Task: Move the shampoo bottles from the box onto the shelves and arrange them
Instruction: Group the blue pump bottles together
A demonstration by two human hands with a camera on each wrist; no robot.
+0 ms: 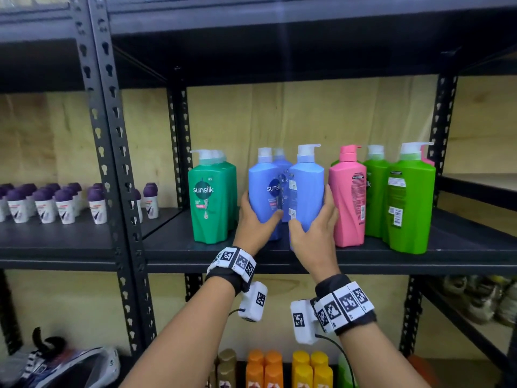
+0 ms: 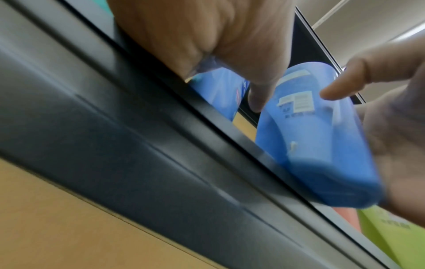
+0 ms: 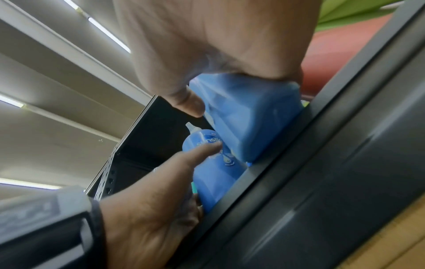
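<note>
Both hands (image 1: 253, 224) (image 1: 314, 229) hold blue bottles (image 1: 263, 189) (image 1: 307, 189) at shelf (image 1: 179, 249) edge.

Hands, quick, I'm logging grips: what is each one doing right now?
Left hand: grips the front-facing blue bottle.
Right hand: grips the back-facing blue bottle, at the shelf front.
</note>
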